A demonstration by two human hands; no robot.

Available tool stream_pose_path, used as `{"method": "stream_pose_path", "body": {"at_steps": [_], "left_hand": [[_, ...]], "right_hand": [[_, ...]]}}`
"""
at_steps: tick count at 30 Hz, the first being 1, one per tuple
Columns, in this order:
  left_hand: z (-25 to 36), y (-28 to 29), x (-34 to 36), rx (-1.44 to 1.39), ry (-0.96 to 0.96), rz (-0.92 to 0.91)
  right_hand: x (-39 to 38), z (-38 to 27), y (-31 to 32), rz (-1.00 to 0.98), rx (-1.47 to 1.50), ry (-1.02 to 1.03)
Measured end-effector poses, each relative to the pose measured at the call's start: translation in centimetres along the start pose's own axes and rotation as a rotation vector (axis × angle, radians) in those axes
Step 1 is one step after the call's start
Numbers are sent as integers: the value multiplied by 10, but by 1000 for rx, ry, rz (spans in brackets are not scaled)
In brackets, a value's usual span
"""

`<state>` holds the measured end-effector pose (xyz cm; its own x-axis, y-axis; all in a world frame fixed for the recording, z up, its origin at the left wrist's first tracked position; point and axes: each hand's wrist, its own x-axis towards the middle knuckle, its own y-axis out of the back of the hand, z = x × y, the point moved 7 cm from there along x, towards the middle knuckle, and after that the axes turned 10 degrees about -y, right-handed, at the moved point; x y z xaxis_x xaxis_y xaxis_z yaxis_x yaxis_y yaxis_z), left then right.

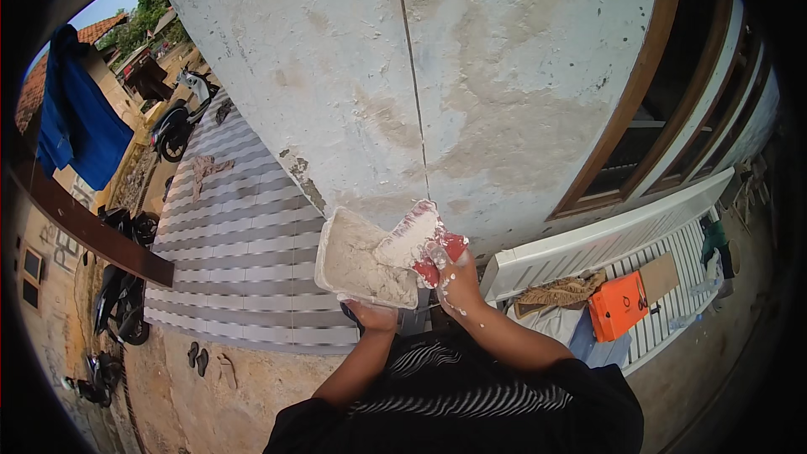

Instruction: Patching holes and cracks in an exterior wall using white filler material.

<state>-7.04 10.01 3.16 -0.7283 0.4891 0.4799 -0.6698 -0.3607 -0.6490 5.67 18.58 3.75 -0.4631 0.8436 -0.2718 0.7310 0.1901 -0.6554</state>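
My left hand point(372, 315) grips a plastic tub point(326, 248) of pale, wet paste from below, at the middle bottom of the head view. My right hand point(456, 282), spattered with white, grips a red scraper point(414, 234) whose broad face is thickly coated with the same paste and lies over the tub's right side. Behind them stands a pale blue-white wall point(319, 101) with a long vertical crack and patchy, flaking areas.
At right, a white slatted bench point(530, 265) holds an orange box point(614, 307), cloths and boards below wooden windows point(639, 143). At left are a striped tiled floor point(227, 252), sandals point(198, 357), motorbikes point(172, 130), a brown beam point(101, 235) and a hanging blue cloth point(80, 113).
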Motion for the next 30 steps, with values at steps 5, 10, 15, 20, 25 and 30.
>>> {"method": "stream_pose_path", "body": {"at_steps": [5,10,15,20,25,30], "left_hand": [[14,4,7,-72,27,78],[17,7,2,-76,39,11],[16,-3,-4,-94,95,-77],[20,-14,5,-118,85,-19],[25,-20,15,-136,59,-15],[25,-19,22,-210,108,-12]], "right_hand": [[-7,-46,15,14,-470,263],[-32,-70,-9,-42,-1090,634],[-50,-83,-41,-83,-1290,711],[-34,-74,-19,-58,-1143,635],[-17,-57,-10,-112,-930,481],[-5,-32,2,-89,-625,256]]}}
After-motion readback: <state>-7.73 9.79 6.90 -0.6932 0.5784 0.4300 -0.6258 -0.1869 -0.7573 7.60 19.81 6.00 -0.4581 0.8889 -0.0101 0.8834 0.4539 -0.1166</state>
